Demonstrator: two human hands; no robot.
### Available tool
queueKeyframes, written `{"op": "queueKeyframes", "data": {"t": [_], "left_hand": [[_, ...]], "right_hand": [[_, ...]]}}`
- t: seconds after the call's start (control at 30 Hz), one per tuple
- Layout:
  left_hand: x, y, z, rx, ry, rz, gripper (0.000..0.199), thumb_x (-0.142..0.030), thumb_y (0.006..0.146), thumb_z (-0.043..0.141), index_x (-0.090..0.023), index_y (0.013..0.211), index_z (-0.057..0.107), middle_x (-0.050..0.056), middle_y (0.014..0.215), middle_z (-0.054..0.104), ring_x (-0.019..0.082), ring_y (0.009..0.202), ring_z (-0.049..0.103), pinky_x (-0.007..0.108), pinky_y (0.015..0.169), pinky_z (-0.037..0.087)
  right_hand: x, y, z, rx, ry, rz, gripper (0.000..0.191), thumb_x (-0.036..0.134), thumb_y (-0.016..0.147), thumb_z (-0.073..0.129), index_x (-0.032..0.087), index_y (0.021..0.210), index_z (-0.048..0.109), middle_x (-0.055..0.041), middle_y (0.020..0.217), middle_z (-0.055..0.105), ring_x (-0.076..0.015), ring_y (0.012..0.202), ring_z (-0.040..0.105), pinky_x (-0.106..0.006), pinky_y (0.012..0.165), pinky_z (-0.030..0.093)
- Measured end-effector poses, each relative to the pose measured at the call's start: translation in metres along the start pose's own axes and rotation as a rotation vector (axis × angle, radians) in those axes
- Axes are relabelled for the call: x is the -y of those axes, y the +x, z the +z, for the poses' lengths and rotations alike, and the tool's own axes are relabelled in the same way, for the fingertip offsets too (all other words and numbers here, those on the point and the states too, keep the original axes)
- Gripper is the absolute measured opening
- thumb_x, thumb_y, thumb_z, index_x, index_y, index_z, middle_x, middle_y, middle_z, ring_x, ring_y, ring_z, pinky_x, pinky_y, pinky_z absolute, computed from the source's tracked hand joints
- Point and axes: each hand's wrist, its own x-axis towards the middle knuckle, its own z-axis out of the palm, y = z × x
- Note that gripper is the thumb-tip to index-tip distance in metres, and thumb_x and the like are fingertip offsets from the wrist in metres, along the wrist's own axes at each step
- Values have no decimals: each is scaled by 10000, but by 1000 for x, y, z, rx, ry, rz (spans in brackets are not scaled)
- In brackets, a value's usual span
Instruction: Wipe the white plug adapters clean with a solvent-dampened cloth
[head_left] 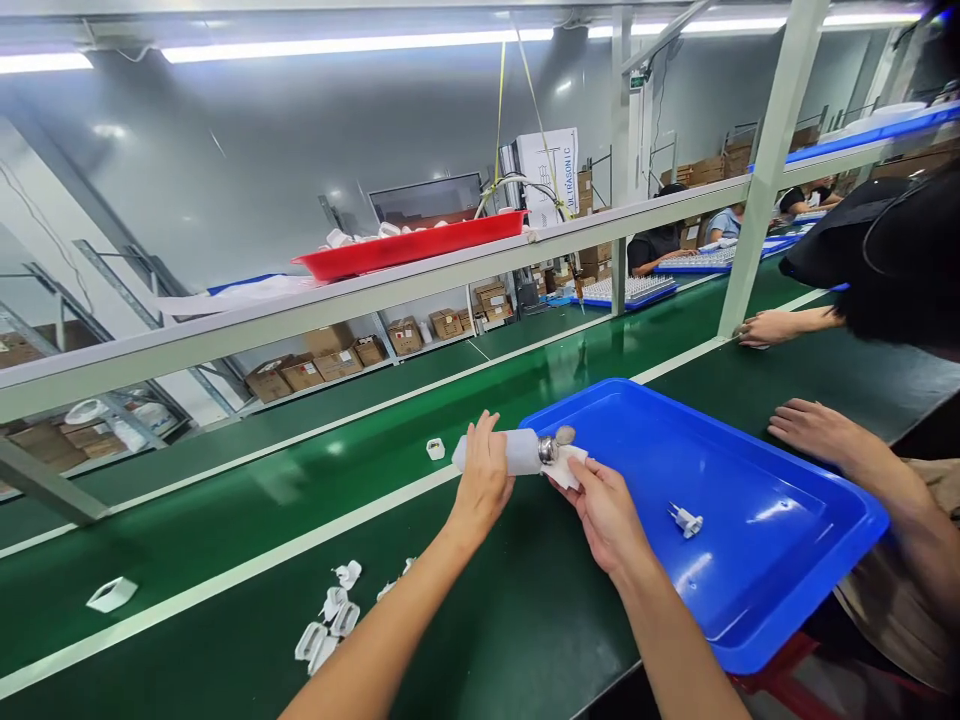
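My left hand [480,485] is wrapped round a translucent white bottle [523,452], which is tipped onto its side. The bottle's metal top [548,449], its round lid flipped up, points right. Between the fingers and thumb of my right hand [606,505] is a folded white wipe [564,468], held right at the bottle's metal top. I cannot tell whether the wipe is wet. Both hands are above the near bench, by the left corner of a blue tray [750,610]. One white two-pin plug piece [685,520] lies in that tray.
Several white plastic parts [330,620] lie on the bench at lower left. On the green belt [300,480] are two white housings [112,594] [435,449]. A red tray [420,248] rests on the overhead shelf. At right, a co-worker's hands [817,430] are beside the blue tray.
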Motion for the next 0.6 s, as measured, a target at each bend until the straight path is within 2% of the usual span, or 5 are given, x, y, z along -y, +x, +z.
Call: {"op": "queueKeyframes", "data": {"t": [0.17, 0.27, 0.4, 0.5, 0.6], "left_hand": [[3, -6, 29, -61, -200, -305, 648, -63, 723, 708, -177, 1290, 415, 118, 1218, 608, 267, 1142, 623, 423, 958, 532], [12, -3, 43, -115, -285, -502, 660, -156, 693, 810, -188, 1256, 467, 90, 1207, 609, 267, 1157, 601, 410, 981, 499], [23, -2, 59, -164, -351, -763, 561, -292, 711, 844, -196, 1152, 512, 56, 1113, 618, 260, 1074, 627, 388, 890, 505], [21, -1, 66, -158, -356, -860, 612, -325, 716, 845, -175, 1194, 494, 83, 1145, 621, 266, 1078, 630, 383, 881, 502], [17, -2, 58, -85, -325, -862, 753, -283, 666, 875, -159, 1286, 467, 125, 1256, 598, 285, 1182, 596, 398, 968, 482]], "right_hand": [[6, -11, -5, 1, -32, 26, 299, 378, 821, 808, 131, 986, 776, -87, 1030, 774, -245, 1028, 695, -388, 939, 562], [10, -28, -18, -26, -69, 67, 409, 457, 711, 881, 146, 963, 797, -92, 1033, 783, -280, 1058, 687, -364, 914, 573], [11, -53, -33, -48, -114, 129, 455, 487, 738, 870, 156, 1041, 790, -94, 1132, 769, -280, 1123, 669, -350, 916, 576], [8, -62, -33, -50, -121, 177, 447, 485, 757, 860, 162, 1059, 788, -89, 1160, 765, -268, 1164, 653, -317, 909, 581], [3, -70, -28, -40, -109, 220, 453, 488, 726, 881, 168, 1036, 796, -82, 1146, 771, -260, 1169, 655, -271, 868, 592]]}}
